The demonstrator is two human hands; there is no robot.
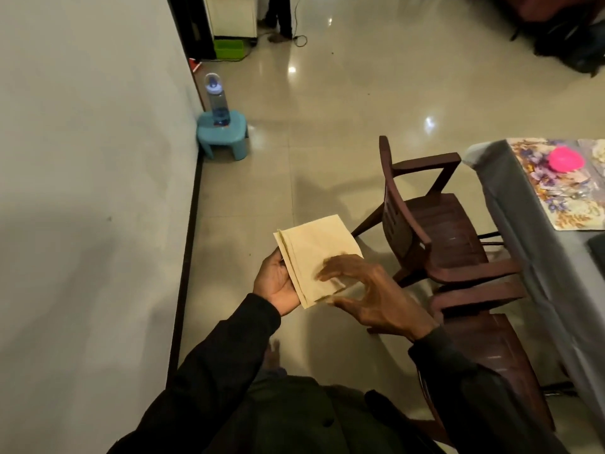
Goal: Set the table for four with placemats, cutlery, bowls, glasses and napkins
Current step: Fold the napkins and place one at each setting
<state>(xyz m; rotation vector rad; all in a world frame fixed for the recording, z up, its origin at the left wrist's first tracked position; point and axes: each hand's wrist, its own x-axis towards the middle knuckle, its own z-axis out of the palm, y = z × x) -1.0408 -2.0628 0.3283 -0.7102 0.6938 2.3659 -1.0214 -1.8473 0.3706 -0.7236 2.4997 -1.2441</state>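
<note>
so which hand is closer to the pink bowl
Right. The right hand is down-left of the pink bowl; the left hand, holding the folded napkin, is farther left.

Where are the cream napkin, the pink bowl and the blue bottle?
Folded cream cloth napkin (311, 247): head view, its bare upper middle.
Round pink plastic bowl (566, 158): head view, its middle.
Clear blue water bottle (218, 104): head view, its body.
</note>
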